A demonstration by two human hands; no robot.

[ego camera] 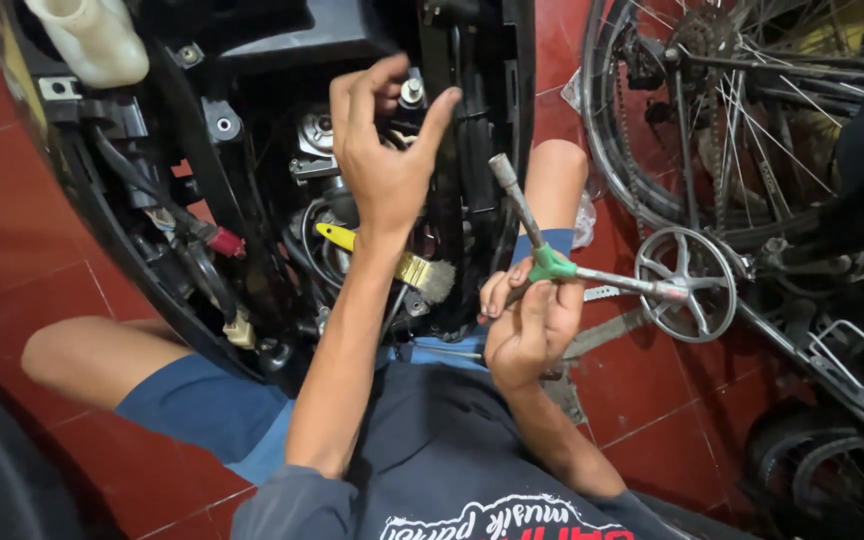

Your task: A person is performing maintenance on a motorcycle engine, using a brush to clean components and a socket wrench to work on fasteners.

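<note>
From the head camera, a white plastic bottle (92, 38) sits at the top left, fixed to the black machine body (282, 40). It looks smooth and milky, and what is in it cannot be seen. The black body is open like a deep box. Inside it are black hoses, wires, shiny metal bolts and a small red plug (226, 243). A paintbrush (392, 262) lies in there too, with a yellow handle, a metal band and pale, stiff hairs.

The left hand (384, 160) reaches up into the open body. Its fingers are spread and bent, with the thumb out to the side. The fingertips are close to a shiny metal bolt (412, 92). The hand holds nothing that can be seen, but it is hard to tell if a fingertip touches the parts behind it.

The right hand (530, 325) is closed around a metal wrench (552, 262) with three arms. The wrench has a green middle and grey, dull metal rods, and it is held up in front of the chest, just right of the open body. One rod points up and one points right.

On the right stands a bicycle wheel (652, 120) with thin silver spokes, and a round metal chain ring (690, 283). The floor (12, 180) is made of shiny red tiles.
</note>
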